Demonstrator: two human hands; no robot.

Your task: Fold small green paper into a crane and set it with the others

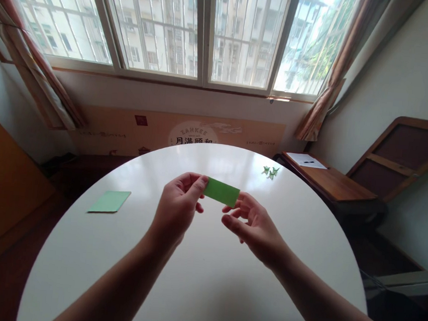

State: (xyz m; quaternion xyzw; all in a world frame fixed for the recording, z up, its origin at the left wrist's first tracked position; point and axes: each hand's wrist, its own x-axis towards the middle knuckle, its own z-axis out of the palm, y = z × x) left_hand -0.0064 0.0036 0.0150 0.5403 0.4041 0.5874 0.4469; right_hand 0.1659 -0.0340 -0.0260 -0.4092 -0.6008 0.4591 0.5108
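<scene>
A green rectangle of folded paper (221,192) is held up above the white table, its long side slanting slightly down to the right. My left hand (180,202) pinches its left end between thumb and fingers. At the paper's right end, my right hand (251,223) has its thumb apart from the fingers. Its fingertips reach close behind the paper's right edge; whether they touch it I cannot tell. To the left on the table lies a stack of light green square paper (109,202). Small green folded paper pieces (270,172) sit near the far right edge.
The round white table (202,289) fills the lower middle. Beyond its right edge stands a wooden chair or bench (328,178) with a white sheet (306,160) and a dark pen on it. A printed box (134,128) is behind the table, below the barred windows (243,33).
</scene>
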